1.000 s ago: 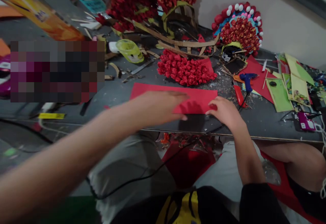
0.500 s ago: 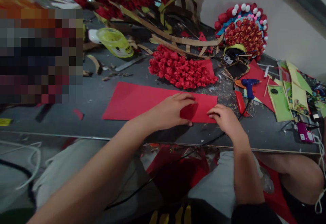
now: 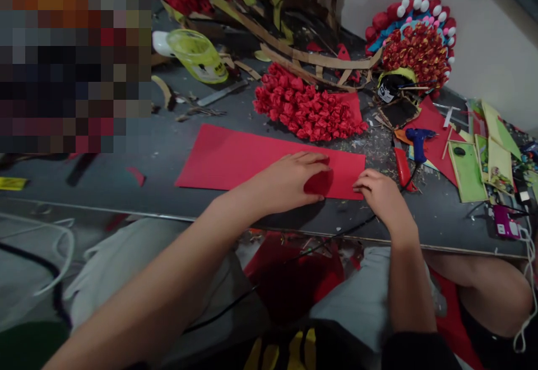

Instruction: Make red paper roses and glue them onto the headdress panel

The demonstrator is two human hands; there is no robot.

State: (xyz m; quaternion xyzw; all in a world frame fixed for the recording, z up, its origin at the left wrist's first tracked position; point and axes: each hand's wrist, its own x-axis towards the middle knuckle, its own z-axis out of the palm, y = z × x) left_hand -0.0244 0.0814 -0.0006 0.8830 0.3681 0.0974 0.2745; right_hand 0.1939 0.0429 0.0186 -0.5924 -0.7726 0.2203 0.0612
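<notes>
A long red sheet of paper or foam (image 3: 235, 157) lies flat on the dark table near its front edge. My left hand (image 3: 294, 182) rests across the sheet's right half, fingers and thumb spread apart, palm side hidden. At the sheet's right end, my right hand (image 3: 382, 196) has its thumb and fingertips pinched together on the edge. Just behind the sheet lies a cluster of crumpled red paper flowers (image 3: 306, 103) on a red backing.
A blue glue gun (image 3: 419, 141) and red-handled cutter (image 3: 403, 167) lie to the right, near green panels (image 3: 466, 171). A yellow-green tub (image 3: 197, 56), metal ruler (image 3: 222, 93) and cardboard frame (image 3: 311, 56) stand behind. A black cable crosses the front edge. Another person's knee (image 3: 496, 286) is at right.
My left hand, blurred a second ago, is now still and spread on the sheet. More of the sheet's left part shows. My right hand stays at the right end. The camera view has shifted.
</notes>
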